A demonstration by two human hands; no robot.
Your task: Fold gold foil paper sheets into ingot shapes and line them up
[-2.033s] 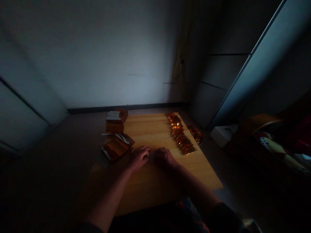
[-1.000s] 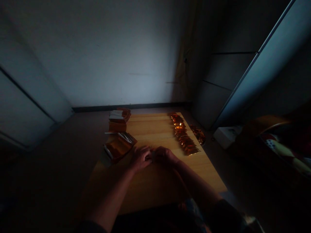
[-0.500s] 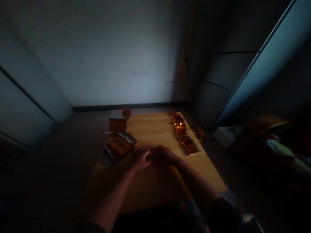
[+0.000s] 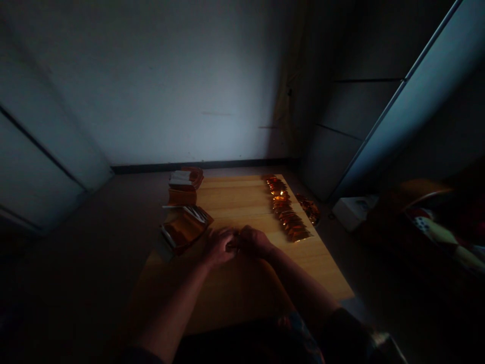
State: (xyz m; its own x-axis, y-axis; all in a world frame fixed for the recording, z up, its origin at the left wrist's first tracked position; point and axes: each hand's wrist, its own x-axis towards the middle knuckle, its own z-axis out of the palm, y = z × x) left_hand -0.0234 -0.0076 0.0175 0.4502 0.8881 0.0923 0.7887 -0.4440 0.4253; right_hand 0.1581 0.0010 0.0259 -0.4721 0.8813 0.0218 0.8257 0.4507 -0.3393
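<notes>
My left hand [image 4: 221,246] and my right hand [image 4: 253,241] meet over the near middle of the wooden table [image 4: 235,202]. Both have their fingers closed together around something small and dark that I cannot make out. Left of my hands lies a stack of orange-brown sheets [image 4: 185,227] with white strips on it. Behind it are more brown sheets [image 4: 182,196] and a pale bundle [image 4: 181,177]. A long row of shiny gold-orange folded pieces [image 4: 282,205] runs along the table's right side.
Beyond the table's right edge, a heap of shiny gold pieces [image 4: 308,208] sits low down. Farther right are a white box [image 4: 350,212] and a dim pile of cloth [image 4: 435,230]. A wall [image 4: 170,101] stands behind the table.
</notes>
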